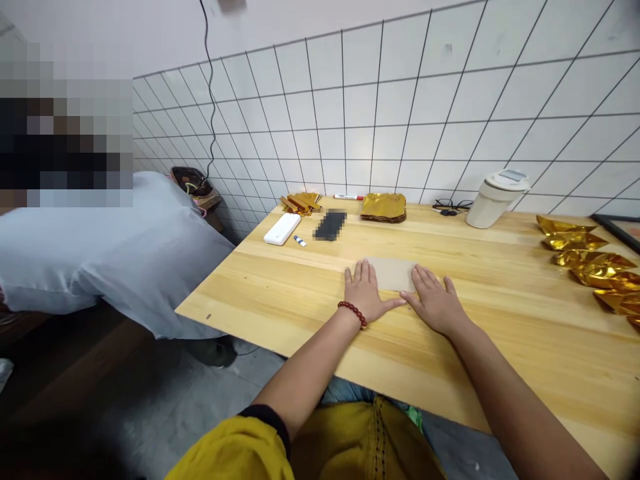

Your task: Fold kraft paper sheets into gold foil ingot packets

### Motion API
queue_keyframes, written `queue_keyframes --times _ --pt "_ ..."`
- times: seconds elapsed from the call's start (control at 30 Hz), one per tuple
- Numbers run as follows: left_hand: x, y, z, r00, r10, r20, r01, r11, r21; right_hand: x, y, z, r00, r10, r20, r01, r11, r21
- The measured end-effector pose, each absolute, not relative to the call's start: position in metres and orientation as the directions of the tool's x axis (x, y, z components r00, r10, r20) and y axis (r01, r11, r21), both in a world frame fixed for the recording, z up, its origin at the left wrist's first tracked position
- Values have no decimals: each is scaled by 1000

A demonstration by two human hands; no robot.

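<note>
A flat, pale grey-brown sheet of paper (393,272) lies on the wooden table (280,287) in front of me. Pressed flat over its left end is my left hand (364,293), with a red bead bracelet (353,311) at the wrist. My right hand (436,299) rests on the right end, fingers straight and angled inward. The two thumbs nearly meet at the sheet's near edge. Both hands are open, and neither grips the sheet. Part of the sheet is hidden beneath the fingers.
Along the back are gold strips (301,202), a white power bank (283,229), a gold foil stack (384,207), glasses (453,205) and a lidded cup (497,199). Folded gold foil pieces (595,260) line the right side. A person in a pale shirt (125,247) bends at left.
</note>
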State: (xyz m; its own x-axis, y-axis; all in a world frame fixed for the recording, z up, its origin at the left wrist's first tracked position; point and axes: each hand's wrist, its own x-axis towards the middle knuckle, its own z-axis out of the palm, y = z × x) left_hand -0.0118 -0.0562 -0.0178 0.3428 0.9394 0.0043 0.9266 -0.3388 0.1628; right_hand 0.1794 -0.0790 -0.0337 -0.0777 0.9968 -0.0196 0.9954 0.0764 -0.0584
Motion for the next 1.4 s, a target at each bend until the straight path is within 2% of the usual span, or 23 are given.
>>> queue_keyframes --times 0.27,0.4,0.47,0.6,0.67,0.73,0.8,0.97,1.23,1.3,1.4 --pt "-12 -55 -14 349 937 -12 926 -343 161 180 -82 -29 -73 997 -14 994 72 -87" --pt "-11 -55 -17 349 937 8 928 -346 139 176 -82 -21 -94 973 212 984 123 -129" --pt "-10 -55 -18 351 936 21 926 -350 140 172 -80 -20 -119 958 259 980 155 -124" --pt "-11 -57 -18 361 925 121 918 -375 128 167 -73 -27 -159 986 56 982 164 -93" --pt "-12 -57 -16 472 865 173 865 -492 97 166 -71 -30 -158 988 0 985 157 -76" --pt "-13 -56 -15 622 771 135 768 -635 88 165 -70 -31 -151 988 -11 987 150 -59" --pt "-13 -54 -15 689 722 67 712 -691 123 164 -70 -28 -142 989 -35 989 140 -53" --pt "-12 -53 -15 631 775 51 757 -628 178 165 -74 -22 -98 991 -95 994 92 -60" --pt "-38 -50 -8 390 921 -5 901 -381 208 166 -77 -25 -104 992 -71 992 98 -73" --pt "-38 -50 -6 390 919 63 896 -394 204 166 -77 -26 -106 992 -63 992 102 -71" --pt "-27 -52 -4 577 810 107 789 -587 181 165 -76 -26 -100 993 -69 993 96 -66"
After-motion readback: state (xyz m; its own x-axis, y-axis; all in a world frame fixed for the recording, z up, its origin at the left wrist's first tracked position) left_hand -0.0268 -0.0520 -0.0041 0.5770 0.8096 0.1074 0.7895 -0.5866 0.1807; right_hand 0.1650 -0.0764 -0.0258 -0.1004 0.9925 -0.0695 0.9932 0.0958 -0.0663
